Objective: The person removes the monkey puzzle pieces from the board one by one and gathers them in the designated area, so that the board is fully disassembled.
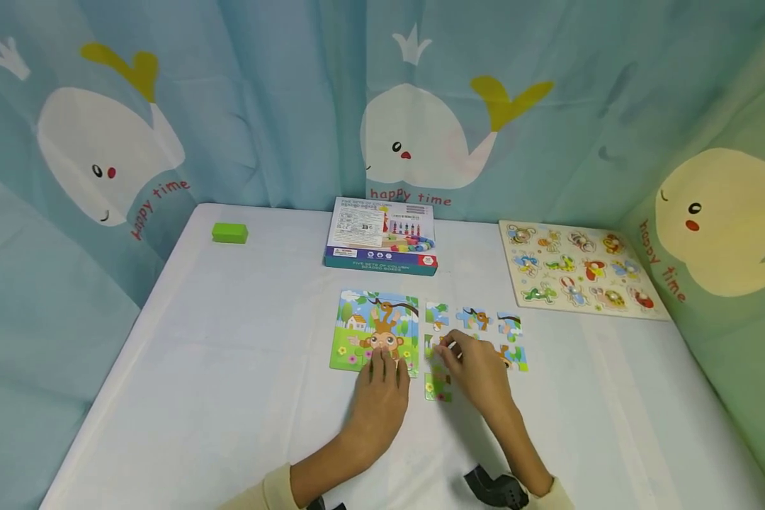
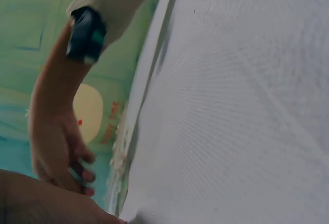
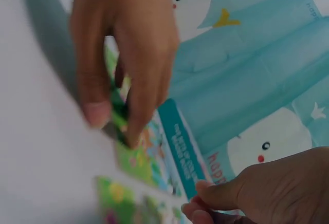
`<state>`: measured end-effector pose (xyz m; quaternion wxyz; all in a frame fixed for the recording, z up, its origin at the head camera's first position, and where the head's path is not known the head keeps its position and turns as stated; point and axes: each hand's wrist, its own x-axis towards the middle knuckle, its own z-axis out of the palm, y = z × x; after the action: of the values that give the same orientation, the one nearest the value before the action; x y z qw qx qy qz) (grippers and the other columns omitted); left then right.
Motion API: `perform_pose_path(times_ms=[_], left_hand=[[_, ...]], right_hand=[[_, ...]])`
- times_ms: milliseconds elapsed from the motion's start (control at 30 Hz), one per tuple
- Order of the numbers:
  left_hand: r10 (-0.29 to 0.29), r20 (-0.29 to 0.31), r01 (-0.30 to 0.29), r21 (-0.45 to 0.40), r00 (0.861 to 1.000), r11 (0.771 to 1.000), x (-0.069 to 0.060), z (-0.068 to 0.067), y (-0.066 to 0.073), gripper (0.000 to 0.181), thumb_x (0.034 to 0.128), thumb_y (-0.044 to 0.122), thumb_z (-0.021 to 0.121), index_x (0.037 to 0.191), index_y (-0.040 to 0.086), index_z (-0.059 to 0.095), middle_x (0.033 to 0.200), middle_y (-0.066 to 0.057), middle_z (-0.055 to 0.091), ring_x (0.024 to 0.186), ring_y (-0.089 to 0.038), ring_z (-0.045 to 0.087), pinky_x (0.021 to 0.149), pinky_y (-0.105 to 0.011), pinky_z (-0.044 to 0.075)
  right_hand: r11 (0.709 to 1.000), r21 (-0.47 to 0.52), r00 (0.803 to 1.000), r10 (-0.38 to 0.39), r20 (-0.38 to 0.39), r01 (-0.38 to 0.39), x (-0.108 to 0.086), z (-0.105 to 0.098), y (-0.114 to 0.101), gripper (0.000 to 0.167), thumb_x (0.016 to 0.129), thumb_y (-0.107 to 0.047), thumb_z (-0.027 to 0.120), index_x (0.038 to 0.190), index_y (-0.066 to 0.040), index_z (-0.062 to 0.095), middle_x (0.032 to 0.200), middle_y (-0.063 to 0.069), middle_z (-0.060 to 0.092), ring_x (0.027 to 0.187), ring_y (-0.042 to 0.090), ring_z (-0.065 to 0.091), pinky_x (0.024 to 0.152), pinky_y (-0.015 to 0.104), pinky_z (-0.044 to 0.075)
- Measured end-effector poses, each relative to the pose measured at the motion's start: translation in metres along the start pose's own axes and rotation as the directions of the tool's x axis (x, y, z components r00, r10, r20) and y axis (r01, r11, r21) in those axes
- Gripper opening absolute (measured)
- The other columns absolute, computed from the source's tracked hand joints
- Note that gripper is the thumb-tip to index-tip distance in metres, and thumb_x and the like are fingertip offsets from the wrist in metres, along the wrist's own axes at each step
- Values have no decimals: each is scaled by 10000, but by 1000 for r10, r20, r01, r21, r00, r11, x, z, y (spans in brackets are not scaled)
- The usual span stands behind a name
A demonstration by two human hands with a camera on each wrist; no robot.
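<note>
On the white table lies a square monkey picture puzzle (image 1: 355, 322), with a house and trees in it. My left hand (image 1: 377, 400) rests on its near edge, fingers laid straight over the picture. To the right sit loose jigsaw pieces (image 1: 436, 313) in rough rows. My right hand (image 1: 479, 368) is over these pieces, its thumb and index finger pinching one at the left of the middle row; the fingers hide most of it. In the right wrist view, the right hand (image 3: 277, 188) has curled fingers, and the left hand (image 3: 128, 39) is by the picture's edge.
Behind the picture lies a bead-set box (image 1: 382, 237). A wooden insect peg puzzle (image 1: 523, 287) is at the back right. A green block (image 1: 229, 233) stands at the back left. Whale-print curtains (image 1: 280, 106) enclose the table (image 1: 229, 368).
</note>
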<state>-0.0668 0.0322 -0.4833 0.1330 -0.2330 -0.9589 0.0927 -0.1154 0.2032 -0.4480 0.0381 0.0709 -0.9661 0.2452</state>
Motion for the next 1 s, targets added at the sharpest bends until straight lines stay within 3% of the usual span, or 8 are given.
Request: perform_pose_path(times_ms=[133, 267, 400, 500, 600, 733, 833, 1000], left_hand=[[-20, -23, 18, -59, 1000, 998, 0, -1, -3, 488, 883, 447, 691, 1255, 133, 660, 1268, -148, 574, 1168, -305, 551, 936, -350, 501], [-43, -72, 29, -185, 996, 982, 3, -1, -11, 484, 850, 442, 730, 1207, 121, 671, 1249, -156, 540, 1128, -322, 532, 875, -361, 522], [-62, -62, 42, -292, 996, 956, 10, -4, -32, 485, 866, 396, 729, 1234, 91, 643, 1236, -179, 552, 1113, -337, 554, 835, -371, 553], [-95, -15, 82, -399, 995, 913, 18, -2, -56, 501, 893, 355, 709, 1288, 64, 610, 1266, -198, 542, 1141, -358, 553, 830, -399, 557], [-116, 96, 151, -579, 989, 801, 26, 7, -85, 568, 926, 343, 670, 1393, 57, 521, 1387, -208, 454, 1272, -386, 470, 912, -466, 529], [-94, 233, 240, -752, 968, 614, 30, 26, -120, 707, 918, 399, 667, 1496, 99, 392, 1525, -166, 303, 1411, -353, 320, 1059, -510, 426], [-51, 264, 247, -793, 963, 556, 30, 41, -136, 810, 871, 442, 712, 1522, 125, 349, 1574, -123, 250, 1457, -317, 269, 1120, -505, 358], [13, 270, 227, -833, 963, 504, 27, 57, -151, 967, 787, 485, 782, 1541, 118, 299, 1622, -84, 179, 1501, -303, 186, 1158, -520, 289]], right_hand=[[994, 79, 996, -74, 56, 70, 20, 7, -9, 79, 914, -148, 686, 888, -77, 704, 722, 47, 695, 533, 72, 551, 489, 220, 435], [978, 171, 984, -137, 111, 117, 34, 18, -15, 75, 931, -88, 648, 913, -40, 702, 819, 78, 713, 630, 102, 597, 579, 232, 486], [961, 251, 975, -159, 153, 118, 42, 29, -18, 101, 949, -61, 613, 932, -11, 698, 867, 101, 711, 672, 131, 613, 604, 236, 505], [953, 279, 968, -175, 181, 120, 45, 35, -20, 111, 955, -67, 604, 920, -16, 697, 855, 89, 702, 682, 132, 618, 600, 219, 500], [945, 300, 959, -199, 202, 133, 46, 38, -21, 104, 951, -79, 614, 907, -36, 698, 841, 67, 685, 643, 104, 582, 567, 213, 480], [935, 312, 936, -249, 249, 166, 46, 41, -21, 63, 919, -113, 673, 950, -62, 693, 869, 44, 641, 623, 74, 529, 558, 218, 467], [936, 298, 913, -278, 299, 187, 47, 42, -19, 155, 881, -165, 728, 1003, -87, 675, 910, 28, 602, 686, 77, 524, 604, 219, 469], [946, 253, 898, -282, 338, 202, 46, 42, -18, 307, 808, -255, 798, 1039, -122, 647, 949, 11, 569, 740, 97, 507, 657, 226, 465]])
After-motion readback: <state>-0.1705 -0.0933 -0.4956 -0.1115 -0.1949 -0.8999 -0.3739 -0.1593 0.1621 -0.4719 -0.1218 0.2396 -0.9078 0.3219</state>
